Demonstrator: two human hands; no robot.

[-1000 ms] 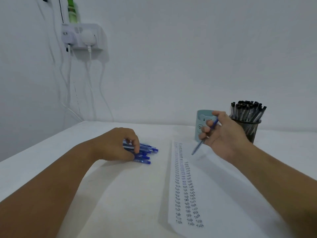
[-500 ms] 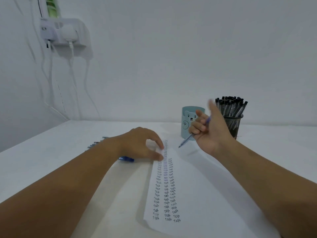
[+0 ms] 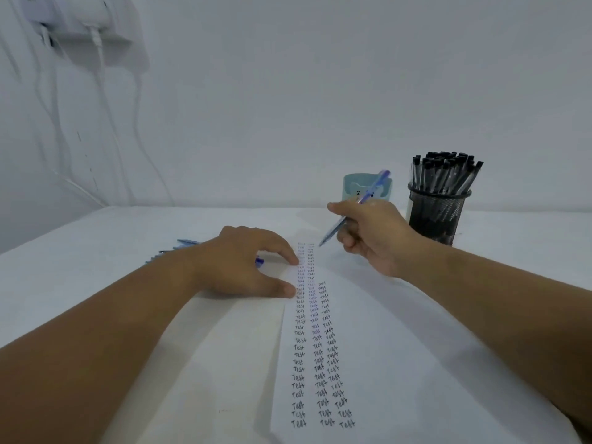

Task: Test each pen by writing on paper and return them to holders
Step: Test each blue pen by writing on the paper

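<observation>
A white sheet of paper [image 3: 400,347] lies on the table, with three columns of the handwritten word "Test" along its left side. My right hand [image 3: 371,235] grips a blue pen [image 3: 336,230] in a writing hold, its tip just above the top of the third column. My left hand [image 3: 246,264] rests flat, with fingertips pressing on the paper's left edge. Behind that hand lies a pile of blue pens [image 3: 179,248], mostly hidden. A teal bear cup [image 3: 352,187] and a black mesh holder [image 3: 437,213] full of black-capped pens stand at the back.
The white table [image 3: 96,257] meets a white wall at the back. A wall socket [image 3: 80,14] with plugs and hanging cables sits at the top left.
My left hand left the pile of blue pens and moved right onto the paper's edge. My right hand turned the pen into a writing hold and brought its tip down toward the paper.
</observation>
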